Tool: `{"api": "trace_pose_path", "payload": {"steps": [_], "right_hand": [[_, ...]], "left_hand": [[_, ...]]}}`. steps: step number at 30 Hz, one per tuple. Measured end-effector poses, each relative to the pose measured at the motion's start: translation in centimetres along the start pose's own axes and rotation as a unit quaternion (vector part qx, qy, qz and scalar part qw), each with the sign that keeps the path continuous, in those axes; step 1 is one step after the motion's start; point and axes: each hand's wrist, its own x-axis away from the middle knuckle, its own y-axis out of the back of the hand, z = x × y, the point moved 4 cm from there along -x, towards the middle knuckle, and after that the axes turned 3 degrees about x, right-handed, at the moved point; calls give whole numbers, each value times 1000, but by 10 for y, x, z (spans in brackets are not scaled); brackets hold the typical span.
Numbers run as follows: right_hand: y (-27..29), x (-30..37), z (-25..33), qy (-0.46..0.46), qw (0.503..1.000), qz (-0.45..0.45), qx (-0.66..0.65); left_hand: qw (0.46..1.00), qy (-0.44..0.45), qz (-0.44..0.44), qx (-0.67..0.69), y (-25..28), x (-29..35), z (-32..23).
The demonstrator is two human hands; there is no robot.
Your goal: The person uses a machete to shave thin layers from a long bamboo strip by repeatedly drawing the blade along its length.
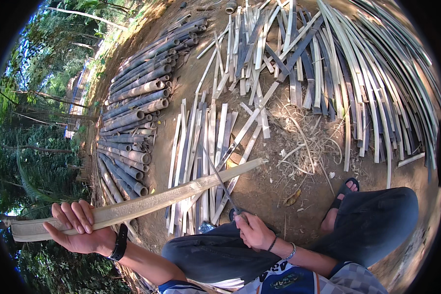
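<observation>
A long, wide split bamboo strip (147,197) runs from the far left up toward the middle, its pale inner face showing. Near its left end my left hand (78,223) grips it, fingers over the top edge and thumb below. My right hand (254,231) is closed round the handle of a long thin knife (224,190), above my bent leg. The knife's blade points up and to the left and crosses the strip near its right part. Whether the edge touches the bamboo I cannot tell. Most of the handle is hidden by my fingers.
Split bamboo strips (206,127) lie just beyond my legs, with a larger heap (372,73) at the right. Whole bamboo poles (137,117) are stacked at the left. Curled shavings (304,142) cover the soil near my sandalled foot (342,196). Trees stand farther left.
</observation>
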Motion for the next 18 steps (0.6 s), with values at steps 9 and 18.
{"api": "trace_pose_path", "payload": {"steps": [9, 18], "right_hand": [[-10, 9, -14, -39, 995, 44, -76], [-19, 25, 19, 84, 992, -20, 93]], "left_hand": [[1000, -11, 1, -12, -11, 4, -5], [1000, -11, -2, -13, -3, 2, -2]]}}
